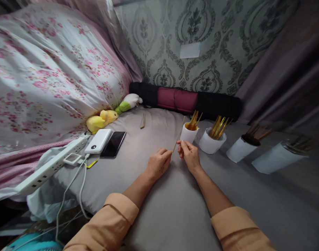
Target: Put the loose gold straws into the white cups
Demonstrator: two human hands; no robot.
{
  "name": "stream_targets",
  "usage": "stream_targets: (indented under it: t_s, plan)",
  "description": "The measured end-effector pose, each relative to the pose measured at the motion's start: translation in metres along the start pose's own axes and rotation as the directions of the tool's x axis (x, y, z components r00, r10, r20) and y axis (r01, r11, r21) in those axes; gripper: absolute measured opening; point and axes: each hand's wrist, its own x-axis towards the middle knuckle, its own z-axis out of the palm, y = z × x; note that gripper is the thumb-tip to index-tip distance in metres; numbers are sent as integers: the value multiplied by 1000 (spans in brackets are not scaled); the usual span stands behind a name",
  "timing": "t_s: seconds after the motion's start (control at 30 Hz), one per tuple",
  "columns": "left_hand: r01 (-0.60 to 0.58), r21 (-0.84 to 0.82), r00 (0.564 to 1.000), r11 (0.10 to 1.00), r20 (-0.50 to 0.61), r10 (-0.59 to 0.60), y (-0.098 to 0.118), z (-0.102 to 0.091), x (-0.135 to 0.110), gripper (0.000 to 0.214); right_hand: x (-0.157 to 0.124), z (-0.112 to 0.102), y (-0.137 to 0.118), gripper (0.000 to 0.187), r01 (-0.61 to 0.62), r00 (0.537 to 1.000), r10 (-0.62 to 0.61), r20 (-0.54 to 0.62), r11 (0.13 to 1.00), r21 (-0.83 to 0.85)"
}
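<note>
A thin yellowish stick [178, 135] rises at a slant from the fingertips of my left hand [159, 163], which is closed on its lower end. Close to its right, my right hand [190, 155] has thumb and forefinger pinched together. Whether anything is between those fingers is too small to tell. Just beyond my right hand stands a white-wrapped cup [188, 135] with yellowish sticks [194, 121] poking out. A wider white cup [212, 142] beside it holds golden sticks [220, 128]. A short bent stick [143, 122] lies on the grey sheet [159, 130].
Farther right are two white-wrapped containers, one nearer [242, 149] and one farther [278, 158], with darker sticks. On the left lie a black phone [113, 144], a white power bank [98, 140], a power strip [51, 167] and plush toys [101, 120]. A black-and-maroon roll [177, 99] lines the wall.
</note>
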Motion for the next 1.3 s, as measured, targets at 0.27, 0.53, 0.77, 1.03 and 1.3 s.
stream_targets:
  t_s: [0.27, 0.53, 0.77, 1.03, 1.3]
  plan:
    - [-35, 52, 997, 998, 67, 32, 2, -3, 0, 27, 0, 0, -3, 41, -54, 999, 53, 5, 995, 79]
    - [-47, 35, 996, 998, 76, 45, -1, 0, 0, 29, 0, -1, -2, 41, -79, 997, 80, -3, 989, 124]
    - [-17, -14, 999, 1000, 51, 18, -1, 1, 0, 29, 1, -1, -2, 41, -95, 995, 96, -3, 989, 116]
    - [25, -104, 999, 994, 39, -21, -1, 2, 0, 28, 2, -1, 1, 39, -66, 997, 68, -22, 995, 79]
    - [93, -240, 995, 966, 46, -84, 1, 0, 3, 26, 3, -1, 2, 36, -62, 998, 64, -29, 995, 73]
